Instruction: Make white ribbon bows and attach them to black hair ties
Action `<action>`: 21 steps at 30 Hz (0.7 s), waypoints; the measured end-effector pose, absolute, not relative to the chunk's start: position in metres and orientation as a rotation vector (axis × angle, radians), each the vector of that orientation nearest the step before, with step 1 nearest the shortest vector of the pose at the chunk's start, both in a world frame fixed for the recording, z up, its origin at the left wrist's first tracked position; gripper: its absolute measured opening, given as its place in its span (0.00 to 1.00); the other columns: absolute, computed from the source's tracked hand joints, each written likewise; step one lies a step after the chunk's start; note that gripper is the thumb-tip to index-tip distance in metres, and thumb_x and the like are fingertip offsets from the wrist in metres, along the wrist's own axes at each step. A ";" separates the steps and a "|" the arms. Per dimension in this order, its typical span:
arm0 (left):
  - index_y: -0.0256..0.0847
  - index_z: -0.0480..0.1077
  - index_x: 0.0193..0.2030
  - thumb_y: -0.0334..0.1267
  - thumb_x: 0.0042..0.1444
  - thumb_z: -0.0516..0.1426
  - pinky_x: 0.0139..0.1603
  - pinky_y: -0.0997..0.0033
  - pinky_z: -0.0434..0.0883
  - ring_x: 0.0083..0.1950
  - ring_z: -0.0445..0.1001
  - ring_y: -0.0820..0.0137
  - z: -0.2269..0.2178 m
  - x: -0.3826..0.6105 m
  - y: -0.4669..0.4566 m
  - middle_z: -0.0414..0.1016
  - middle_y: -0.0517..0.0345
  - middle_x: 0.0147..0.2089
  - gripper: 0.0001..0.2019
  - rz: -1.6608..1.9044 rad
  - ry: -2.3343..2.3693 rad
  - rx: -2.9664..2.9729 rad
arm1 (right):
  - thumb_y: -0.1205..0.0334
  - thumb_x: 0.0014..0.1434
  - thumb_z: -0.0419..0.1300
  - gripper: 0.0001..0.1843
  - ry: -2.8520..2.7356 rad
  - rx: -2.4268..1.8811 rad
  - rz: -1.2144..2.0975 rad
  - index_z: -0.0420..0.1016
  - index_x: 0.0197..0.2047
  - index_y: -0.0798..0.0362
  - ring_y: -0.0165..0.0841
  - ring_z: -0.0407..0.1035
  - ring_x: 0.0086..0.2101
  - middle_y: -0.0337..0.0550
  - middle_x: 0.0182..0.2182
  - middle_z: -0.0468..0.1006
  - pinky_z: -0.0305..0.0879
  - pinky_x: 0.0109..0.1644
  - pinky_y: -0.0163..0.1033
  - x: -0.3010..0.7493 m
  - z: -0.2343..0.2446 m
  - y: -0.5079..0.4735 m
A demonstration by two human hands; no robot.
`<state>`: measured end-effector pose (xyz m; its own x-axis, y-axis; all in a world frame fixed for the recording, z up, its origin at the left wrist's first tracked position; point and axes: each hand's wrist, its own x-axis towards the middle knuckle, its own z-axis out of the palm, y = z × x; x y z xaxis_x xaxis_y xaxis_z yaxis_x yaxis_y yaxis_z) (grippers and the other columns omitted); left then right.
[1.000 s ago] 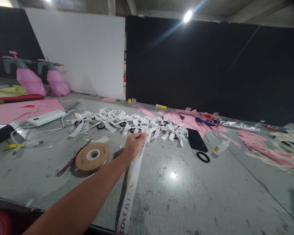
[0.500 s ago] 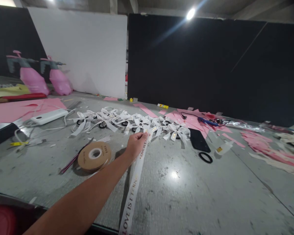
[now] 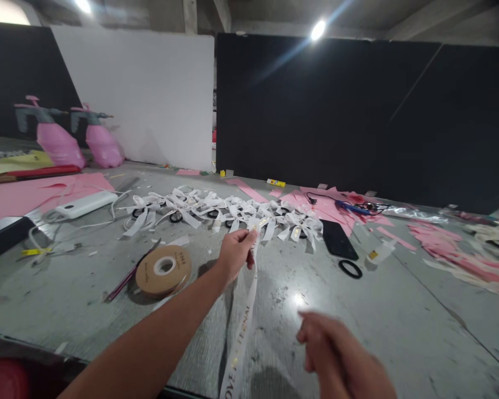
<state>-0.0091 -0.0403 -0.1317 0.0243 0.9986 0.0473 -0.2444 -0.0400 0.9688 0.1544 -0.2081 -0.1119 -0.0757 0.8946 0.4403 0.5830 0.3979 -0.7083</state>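
My left hand [image 3: 238, 250] pinches the end of a white ribbon [image 3: 244, 327] printed with gold lettering. From there the ribbon runs down past the table's front edge. My right hand [image 3: 336, 352] is over the table at the lower right, smeared by motion, and its grip is unclear. Just beyond my left hand lies a pile of white ribbon bows [image 3: 208, 208] with black rings among them. To the left of my left hand rests a brown cardboard ribbon spool [image 3: 178, 280], with dark scissors or a similar slim purple tool [image 3: 127, 282] beside it.
A black phone [image 3: 339, 239], a black ring [image 3: 350, 269] and a small clear bottle [image 3: 381, 251] lie to the right. Pink paper [image 3: 316, 204] spreads behind them. At left are a white power strip [image 3: 87, 205] and two pink spray bottles [image 3: 102, 145].
My right hand has come into view at the lower right. My left hand still pinches the ribbon, whose hanging length has shifted right and bends more below the fingers.
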 end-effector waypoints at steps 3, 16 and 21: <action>0.40 0.68 0.25 0.57 0.47 0.63 0.12 0.76 0.58 0.12 0.59 0.76 -0.132 -0.009 -0.041 0.60 0.69 0.14 0.21 1.320 0.952 1.095 | 0.46 0.68 0.49 0.21 -1.692 -1.367 0.744 0.71 0.53 0.50 0.37 0.71 0.24 0.44 0.29 0.77 0.66 0.24 0.38 0.141 -0.102 -0.154; 0.42 0.61 0.33 0.49 0.49 0.60 0.24 0.73 0.65 0.27 0.68 0.72 -0.141 -0.022 -0.024 0.66 0.61 0.27 0.15 1.516 1.154 0.938 | 0.37 0.55 0.64 0.28 -1.422 -1.124 1.448 0.61 0.24 0.50 0.26 0.51 0.16 0.30 0.15 0.57 0.47 0.20 0.33 0.188 -0.125 -0.051; 0.42 0.70 0.50 0.40 0.52 0.62 0.59 0.61 0.63 0.57 0.68 0.60 -0.123 -0.027 -0.040 0.73 0.48 0.53 0.18 1.616 1.128 1.620 | 0.35 0.55 0.62 0.26 -1.657 -1.198 1.311 0.71 0.28 0.52 0.27 0.46 0.17 0.30 0.16 0.54 0.40 0.20 0.34 0.195 -0.129 -0.053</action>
<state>-0.0271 -0.0400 -0.1229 -0.0927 0.8668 0.4900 0.1613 -0.4725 0.8664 0.1955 -0.0533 -0.1292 -0.3287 0.9442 -0.0214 0.2380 0.0609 -0.9693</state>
